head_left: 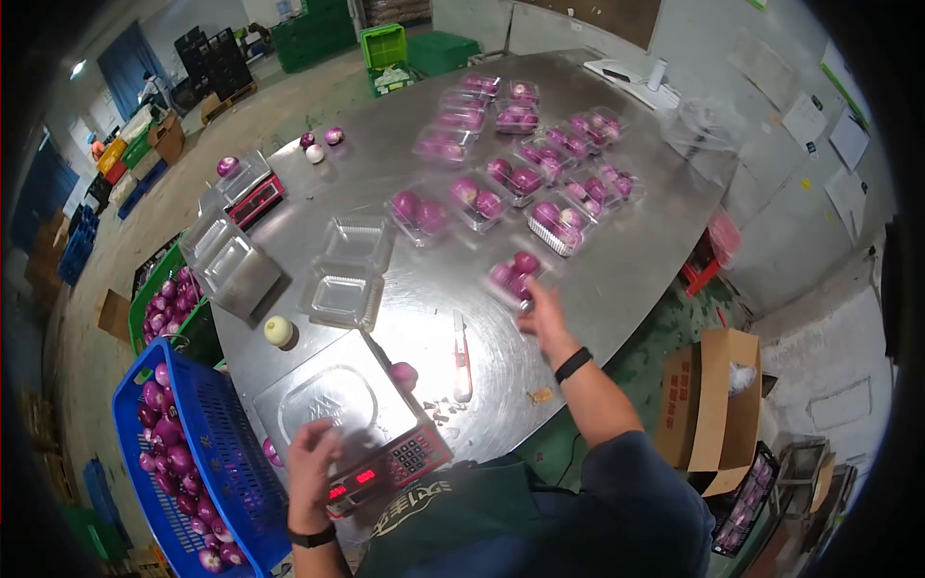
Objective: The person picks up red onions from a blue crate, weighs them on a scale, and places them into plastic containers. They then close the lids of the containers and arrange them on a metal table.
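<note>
My right hand (549, 326) is at the near right corner of a clear plastic box of purple onions (514, 276). Its fingertips meet the box edge, with thumb and fingers apart. My left hand (314, 464) hovers, slightly blurred, over the near left part of the digital scale (332, 390), fingers loosely spread and holding nothing. The scale's pan is bare and its red display shows zeros. A purple onion (404, 376) lies against the scale's right side. A knife (462, 361) rests on the steel table among small scraps. A peeled pale onion (278, 331) sits beyond the scale.
Filled onion boxes (477, 202) stand in rows across the steel table (626, 270). Open, unfilled clear boxes (342, 289) lie left of centre, near a second scale (255, 200). A blue basket (207, 424) and green crate of onions stand left. A cardboard box (708, 409) is at right.
</note>
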Motion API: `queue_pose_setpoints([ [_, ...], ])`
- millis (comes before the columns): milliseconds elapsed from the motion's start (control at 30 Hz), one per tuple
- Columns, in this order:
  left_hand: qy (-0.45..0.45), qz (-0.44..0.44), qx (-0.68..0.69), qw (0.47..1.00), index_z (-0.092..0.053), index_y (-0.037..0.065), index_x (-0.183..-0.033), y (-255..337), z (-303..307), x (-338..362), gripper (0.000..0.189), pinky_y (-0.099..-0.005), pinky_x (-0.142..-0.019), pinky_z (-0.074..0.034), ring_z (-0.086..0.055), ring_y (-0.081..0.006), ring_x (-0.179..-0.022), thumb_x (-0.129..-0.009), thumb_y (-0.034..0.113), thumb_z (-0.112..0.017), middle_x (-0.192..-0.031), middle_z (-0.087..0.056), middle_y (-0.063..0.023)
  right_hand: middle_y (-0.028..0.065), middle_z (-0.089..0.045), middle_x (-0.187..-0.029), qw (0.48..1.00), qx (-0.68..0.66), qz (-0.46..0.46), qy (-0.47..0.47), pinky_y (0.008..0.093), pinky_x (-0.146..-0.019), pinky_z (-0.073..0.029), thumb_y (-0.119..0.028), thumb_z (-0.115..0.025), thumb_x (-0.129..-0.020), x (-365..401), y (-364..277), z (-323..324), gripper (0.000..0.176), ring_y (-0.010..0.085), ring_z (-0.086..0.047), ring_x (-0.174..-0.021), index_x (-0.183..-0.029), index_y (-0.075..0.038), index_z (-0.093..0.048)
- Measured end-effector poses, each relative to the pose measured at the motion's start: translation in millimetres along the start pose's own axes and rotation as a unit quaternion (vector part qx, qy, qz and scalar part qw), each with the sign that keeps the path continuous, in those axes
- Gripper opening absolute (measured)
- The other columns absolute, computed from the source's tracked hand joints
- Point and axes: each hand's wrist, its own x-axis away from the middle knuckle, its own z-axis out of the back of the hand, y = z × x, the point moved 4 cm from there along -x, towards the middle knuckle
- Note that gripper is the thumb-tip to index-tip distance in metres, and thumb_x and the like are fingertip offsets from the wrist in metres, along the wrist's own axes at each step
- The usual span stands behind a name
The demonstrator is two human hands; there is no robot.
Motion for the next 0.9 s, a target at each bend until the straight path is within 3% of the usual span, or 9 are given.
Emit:
queue_pose_setpoints([
  [133, 0.13, -0.048, 0.038, 0.99, -0.064, -0.001, -0.116, 27.2, 49.1, 30.7, 0.025, -0.0245, -0.062, -0.052, -0.063, -0.012, -0.073, -0.093, 0.007, -0.073, -0.094, -0.068, -0.0067, 0.0223, -0.067, -0.122, 0.957, 0.189, 0.185, 0.116, 0.0396, -0.085, -0.057, -0.033, -0.077, -0.087, -51.9, -19.1, 26.9, 0.083, 0.0286, -0.07, -0.096, -0.152, 0.001, -0.038],
  [200, 0.172, -0.075, 0.049, 0.981, -0.065, 0.0, -0.115, 35.9, 78.4, 47.7, 0.023, -0.0243, -0.061, -0.052, -0.063, -0.0113, -0.073, -0.094, 0.007, -0.073, -0.094, -0.068, -0.0061, 0.0226, -0.067, -0.124, 0.901, 0.286, 0.277, 0.171, 0.0418, -0.093, -0.054, -0.032, -0.079, -0.084, -49.5, -24.3, 15.9, 0.078, 0.032, -0.07, -0.101, -0.147, 0.001, -0.046],
  [300, 0.259, -0.127, -0.04, 0.957, -0.066, 0.001, -0.115, 44.9, 115.5, 75.4, 0.021, -0.0225, -0.063, -0.05, -0.061, -0.0092, -0.074, -0.096, 0.008, -0.072, -0.095, -0.067, -0.0032, 0.0217, -0.072, -0.114, 0.926, 0.296, 0.234, -0.001, 0.044, -0.09, -0.055, -0.032, -0.08, -0.081, -28.8, -13.9, -23.2, 0.063, 0.0346, -0.071, -0.101, -0.131, 0.001, -0.06],
  [433, 0.41, -0.177, -0.168, 0.879, -0.068, 0.002, -0.113, 38.0, 181.7, 115.5, 0.017, -0.0231, -0.07, -0.048, -0.057, -0.0064, -0.08, -0.098, 0.009, -0.07, -0.097, -0.065, 0.001, 0.0233, -0.074, -0.096, 0.774, 0.584, 0.206, -0.133, 0.046, -0.084, -0.057, -0.038, -0.076, -0.085, 47.4, 9.2, -79.5, 0.048, 0.0394, -0.071, -0.093, -0.112, 0.0, -0.066],
  [500, 0.478, -0.214, -0.211, 0.825, -0.068, 0.001, -0.11, 17.7, 227.5, 137.1, 0.019, -0.0248, -0.073, -0.047, -0.057, -0.0088, -0.08, -0.095, 0.011, -0.073, -0.096, -0.066, 0.0002, 0.0242, -0.073, -0.098, 0.766, 0.582, 0.185, -0.201, 0.0491, -0.084, -0.057, -0.038, -0.073, -0.085, 71.0, 31.2, -93.5, 0.046, 0.0412, -0.07, -0.093, -0.11, 0.0, -0.066],
  [667, 0.52, -0.081, -0.368, 0.767, -0.068, -0.001, -0.096, -19.6, 252.2, 177.3, 0.023, -0.0316, -0.075, -0.049, -0.058, -0.0147, -0.078, -0.094, 0.02, -0.075, -0.088, -0.066, -0.0056, 0.0237, -0.071, -0.096, 0.727, 0.549, 0.298, -0.286, 0.0503, -0.086, -0.056, -0.028, -0.075, -0.082, 91.2, 94.1, -125.1, 0.041, 0.0424, -0.069, -0.094, -0.11, 0.0, -0.067],
  [767, 0.517, 0.029, -0.408, 0.752, -0.068, -0.005, -0.088, -49.0, 259.2, 179.3, 0.044, -0.0394, -0.07, -0.047, -0.058, -0.0254, -0.07, -0.1, 0.037, -0.065, -0.076, -0.065, -0.017, 0.0215, -0.072, -0.1, 0.694, 0.573, 0.279, -0.334, 0.0492, -0.088, -0.056, -0.029, -0.073, -0.082, 102.9, 74.3, -142.5, 0.037, 0.0407, -0.07, -0.097, -0.11, -0.005, -0.072],
  [833, 0.519, 0.013, -0.403, 0.754, -0.068, -0.006, -0.085, -33.7, 245.3, 174.0, 0.05, -0.0419, -0.067, -0.046, -0.058, -0.0289, -0.066, -0.1, 0.042, -0.062, -0.072, -0.064, -0.0188, 0.0199, -0.073, -0.102, 0.657, 0.612, 0.255, -0.359, 0.0488, -0.089, -0.056, -0.03, -0.072, -0.083, 101.0, 52.9, -152.7, 0.035, 0.0394, -0.07, -0.099, -0.109, -0.008, -0.075],
  [900, 0.521, 0.039, -0.397, 0.754, -0.068, -0.004, -0.084, -29.2, 242.2, 174.9, 0.05, -0.043, -0.065, -0.045, -0.057, -0.0297, -0.064, -0.1, 0.043, -0.062, -0.07, -0.064, -0.018, 0.017, -0.074, -0.104, 0.682, 0.608, 0.295, -0.28, 0.0478, -0.089, -0.056, -0.029, -0.071, -0.084, 90.7, 24.3, -171.3, 0.032, 0.0376, -0.071, -0.099, -0.109, -0.009, -0.076],
])
